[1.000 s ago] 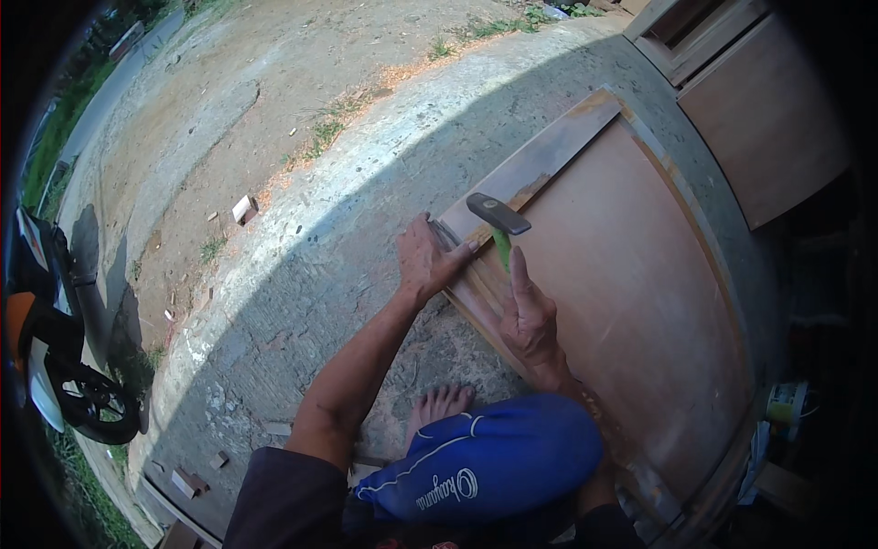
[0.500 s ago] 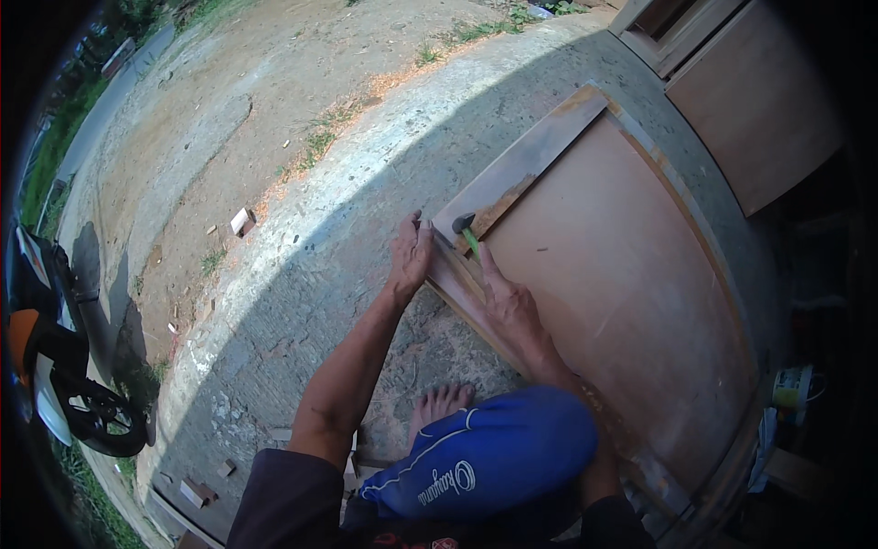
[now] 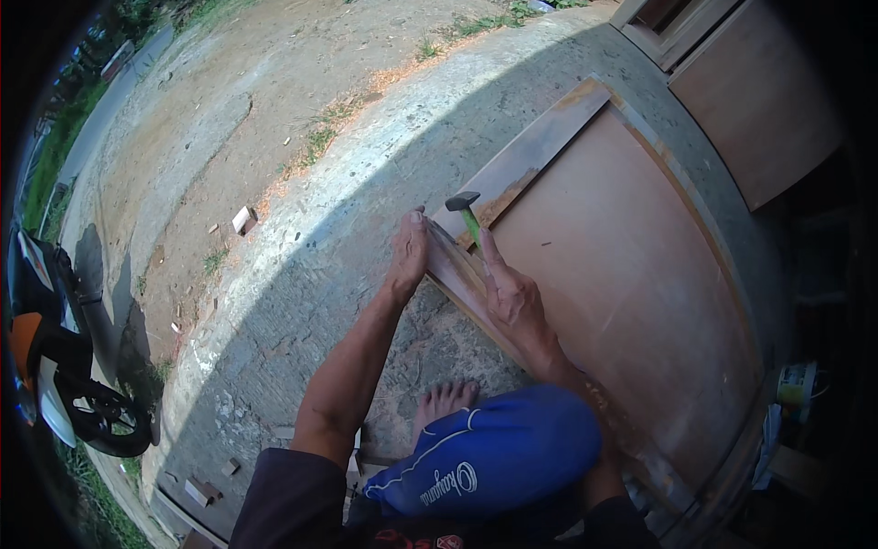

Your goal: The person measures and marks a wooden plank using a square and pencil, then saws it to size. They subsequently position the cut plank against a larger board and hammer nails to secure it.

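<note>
A large wooden panel (image 3: pixel 631 247) with a raised frame lies on the concrete at the right, its near left corner in front of me. My left hand (image 3: pixel 412 249) is closed at that corner, pressed to the outer end of the frame board (image 3: pixel 512 169). My right hand (image 3: pixel 514 297) grips the green handle of a hammer (image 3: pixel 465 203), with the index finger stretched along it. The dark hammer head is over the frame near the corner, close to my left fingers. A small dark sliver (image 3: pixel 546 244) lies on the panel's flat face.
My bare foot (image 3: pixel 445 403) and blue-clad knee (image 3: pixel 494 448) are close to the panel's near edge. Small wood offcuts (image 3: pixel 203 492) lie at lower left. A motorcycle (image 3: pixel 82 393) stands at far left. Another wooden panel (image 3: pixel 754 119) leans at upper right; a bucket (image 3: pixel 796 382) is at right.
The hammer head has risen away from the frame corner and tilted. My left fingers have drawn closer together at the corner. The panel stays in place.
</note>
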Demonstrator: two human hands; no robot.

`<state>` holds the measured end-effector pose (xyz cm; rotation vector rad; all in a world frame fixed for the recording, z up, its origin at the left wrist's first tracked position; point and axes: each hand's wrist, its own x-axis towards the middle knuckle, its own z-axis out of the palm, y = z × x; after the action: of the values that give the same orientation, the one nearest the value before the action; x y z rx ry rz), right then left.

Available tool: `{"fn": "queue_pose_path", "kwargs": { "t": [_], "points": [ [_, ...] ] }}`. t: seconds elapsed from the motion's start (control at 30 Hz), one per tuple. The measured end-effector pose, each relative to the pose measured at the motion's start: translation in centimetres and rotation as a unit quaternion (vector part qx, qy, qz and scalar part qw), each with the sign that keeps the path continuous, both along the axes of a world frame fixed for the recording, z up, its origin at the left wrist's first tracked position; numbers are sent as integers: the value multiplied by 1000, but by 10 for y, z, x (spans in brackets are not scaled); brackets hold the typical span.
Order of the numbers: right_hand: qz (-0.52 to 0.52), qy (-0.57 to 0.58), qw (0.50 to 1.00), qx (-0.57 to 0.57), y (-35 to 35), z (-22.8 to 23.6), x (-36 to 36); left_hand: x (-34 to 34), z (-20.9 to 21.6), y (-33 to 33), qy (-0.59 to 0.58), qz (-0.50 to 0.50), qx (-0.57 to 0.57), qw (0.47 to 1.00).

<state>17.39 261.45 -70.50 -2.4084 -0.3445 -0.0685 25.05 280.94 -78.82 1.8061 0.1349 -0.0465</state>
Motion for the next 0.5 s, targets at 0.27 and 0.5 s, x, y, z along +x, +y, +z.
{"fn": "queue_pose_path", "kwargs": {
  "t": [0.27,0.5],
  "points": [
    [4,17,1000,14,14,5,8,4,-13,9,27,15,-54,998],
    [-37,0,999,-4,0,-18,-13,33,-7,20,26,-66,112,991]
  ]
}}
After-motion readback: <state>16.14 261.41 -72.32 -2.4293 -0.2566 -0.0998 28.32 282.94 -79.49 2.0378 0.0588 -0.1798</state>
